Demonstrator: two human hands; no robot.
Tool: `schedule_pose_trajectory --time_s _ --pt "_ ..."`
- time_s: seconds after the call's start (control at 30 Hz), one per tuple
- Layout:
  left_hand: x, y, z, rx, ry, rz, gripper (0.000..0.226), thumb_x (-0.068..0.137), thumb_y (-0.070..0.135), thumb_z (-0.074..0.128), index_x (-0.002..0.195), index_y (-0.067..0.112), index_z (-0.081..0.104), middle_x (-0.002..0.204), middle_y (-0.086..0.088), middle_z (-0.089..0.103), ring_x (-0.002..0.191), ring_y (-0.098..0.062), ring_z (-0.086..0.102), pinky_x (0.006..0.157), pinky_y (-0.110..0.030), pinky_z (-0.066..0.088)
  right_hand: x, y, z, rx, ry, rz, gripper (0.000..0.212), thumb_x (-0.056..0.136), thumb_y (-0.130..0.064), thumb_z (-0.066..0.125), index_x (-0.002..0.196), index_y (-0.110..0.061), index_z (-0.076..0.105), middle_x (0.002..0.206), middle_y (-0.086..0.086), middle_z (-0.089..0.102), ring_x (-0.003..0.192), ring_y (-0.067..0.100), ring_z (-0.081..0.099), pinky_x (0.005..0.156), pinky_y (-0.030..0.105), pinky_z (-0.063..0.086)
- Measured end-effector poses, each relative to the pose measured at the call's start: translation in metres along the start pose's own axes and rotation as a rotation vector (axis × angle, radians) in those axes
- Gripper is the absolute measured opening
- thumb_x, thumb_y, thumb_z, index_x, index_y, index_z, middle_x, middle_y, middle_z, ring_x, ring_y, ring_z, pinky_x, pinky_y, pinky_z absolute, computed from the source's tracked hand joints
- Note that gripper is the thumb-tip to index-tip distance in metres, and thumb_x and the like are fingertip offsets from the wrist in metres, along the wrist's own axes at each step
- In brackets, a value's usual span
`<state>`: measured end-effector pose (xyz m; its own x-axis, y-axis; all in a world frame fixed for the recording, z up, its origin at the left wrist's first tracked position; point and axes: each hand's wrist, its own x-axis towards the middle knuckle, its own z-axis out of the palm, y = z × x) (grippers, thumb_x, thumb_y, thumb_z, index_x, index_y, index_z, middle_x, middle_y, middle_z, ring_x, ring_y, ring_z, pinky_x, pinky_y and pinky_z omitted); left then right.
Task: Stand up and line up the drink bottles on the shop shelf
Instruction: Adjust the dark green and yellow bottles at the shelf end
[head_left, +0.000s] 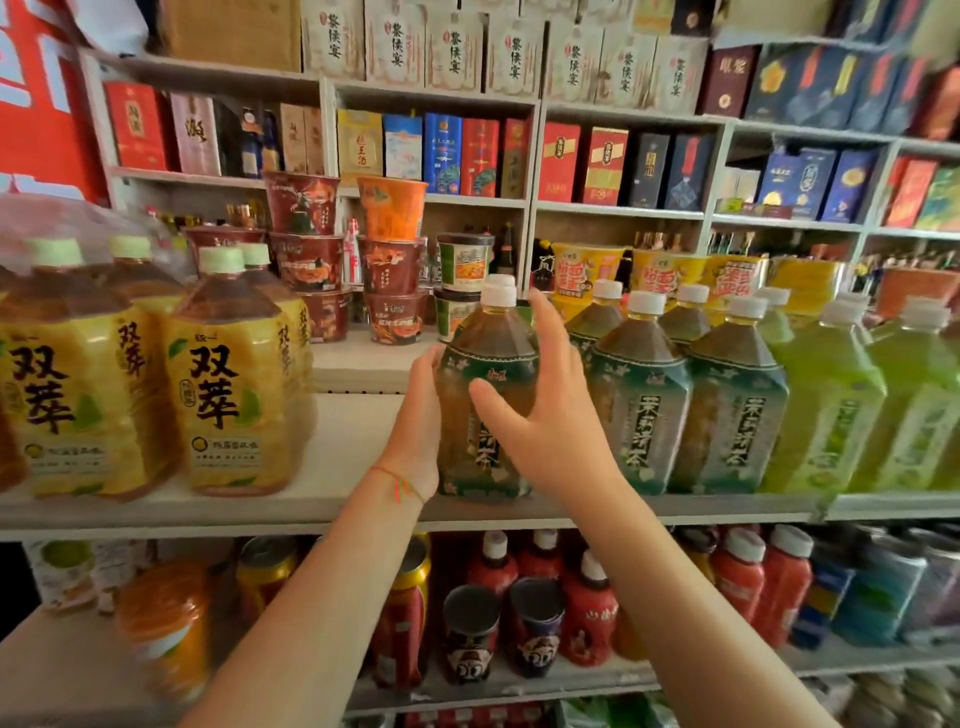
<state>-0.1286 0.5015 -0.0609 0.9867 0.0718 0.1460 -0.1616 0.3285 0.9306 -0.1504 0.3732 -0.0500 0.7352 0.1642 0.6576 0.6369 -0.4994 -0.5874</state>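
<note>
A large tea bottle (488, 358) with a dark green label and white cap stands upright at the front of the white shelf (358, 436). My left hand (418, 421) presses against its left side. My right hand (540, 400) wraps its front and right side, thumb across the label and fingers up near the shoulder. Directly to its right stand two more green-label tea bottles (641, 395) in a row, with others behind them, then light green bottles (826, 405).
Yellow-label tea bottles (228, 374) in shrink wrap stand at the left of the same shelf, with a bare gap of shelf between them and the held bottle. Stacked noodle cups (392, 270) sit behind on a raised step. Cans and red bottles (587, 608) fill the shelf below.
</note>
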Motion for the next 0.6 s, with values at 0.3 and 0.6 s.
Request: schedule_pose_trajectory --time_s 0.3,0.6 --pt "0.005 -0.002 0.027 -0.012 -0.005 -0.009 0.045 0.105 0.046 0.033 0.108 0.023 0.072 0.089 -0.003 0.078 0.078 -0.014 0.075 0.067 -0.029 0.060 0.020 0.014 -0.016 -0.705 -0.006 -0.236 0.060 0.092 -0.067 0.040 0.145 -0.041 0.039 0.136 0.011 0.052 0.134 0.031 0.042 0.118 0.061 0.013" --pt "0.004 -0.013 0.049 0.019 0.133 0.110 0.040 0.106 0.035 0.035 0.106 0.020 0.072 0.086 0.005 0.076 0.077 -0.005 0.072 0.069 -0.024 0.057 0.020 0.027 -0.025 -0.707 0.086 -0.304 0.055 0.092 -0.064 0.044 0.138 -0.035 0.050 0.121 0.014 0.059 0.125 0.036 0.050 0.120 0.059 0.012"
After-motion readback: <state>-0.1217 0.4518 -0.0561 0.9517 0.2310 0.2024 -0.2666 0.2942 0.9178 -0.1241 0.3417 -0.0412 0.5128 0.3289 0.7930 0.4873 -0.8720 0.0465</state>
